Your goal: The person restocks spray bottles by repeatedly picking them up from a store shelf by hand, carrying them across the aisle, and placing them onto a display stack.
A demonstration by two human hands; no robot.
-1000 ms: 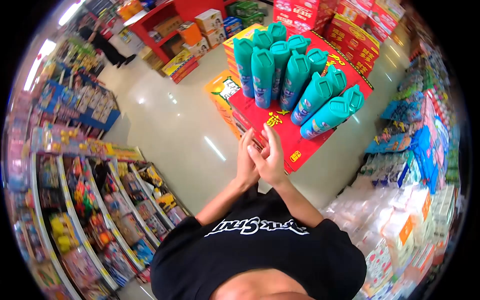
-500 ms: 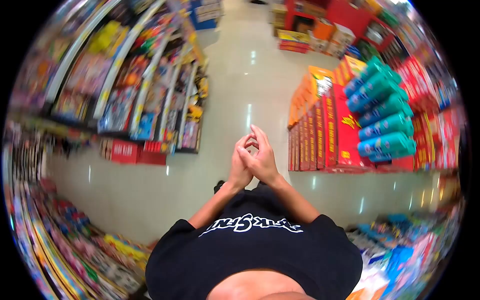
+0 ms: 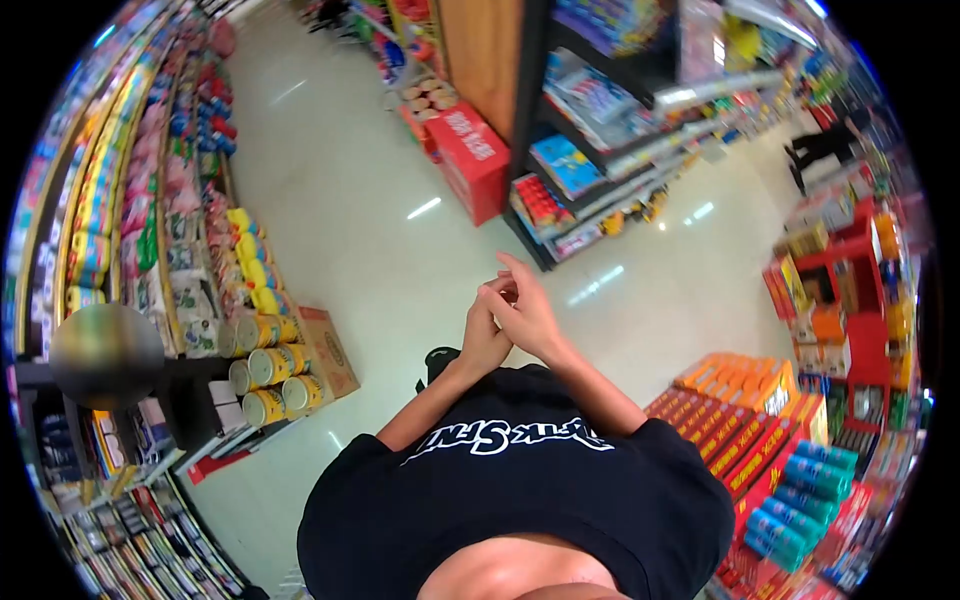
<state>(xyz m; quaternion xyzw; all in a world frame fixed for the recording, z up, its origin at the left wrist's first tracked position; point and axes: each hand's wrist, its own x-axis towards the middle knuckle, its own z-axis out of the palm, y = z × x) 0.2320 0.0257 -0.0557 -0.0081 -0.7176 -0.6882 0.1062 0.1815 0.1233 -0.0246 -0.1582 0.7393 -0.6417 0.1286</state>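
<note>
My left hand (image 3: 484, 335) and my right hand (image 3: 526, 308) touch each other in front of my black shirt (image 3: 500, 480), above the pale tiled floor. The right hand lies partly over the left, and its index finger points out. The left fingers are largely hidden behind it. No object shows in either hand. Nearest beyond the hands are the lower corner of a black shelf unit (image 3: 543, 245) and a red box (image 3: 468, 160).
Left, long shelves hold packets and yellow cans (image 3: 268, 366) beside a cardboard box (image 3: 328, 352). Right, teal spray cans (image 3: 800, 505) stand by stacked red boxes (image 3: 715, 430). A person in dark clothes (image 3: 826, 146) is far off at upper right.
The view has turned left, so the teal cans and red boxes now lie at lower right and another aisle shows ahead. My hands remain together, with the fingers closer than before.
</note>
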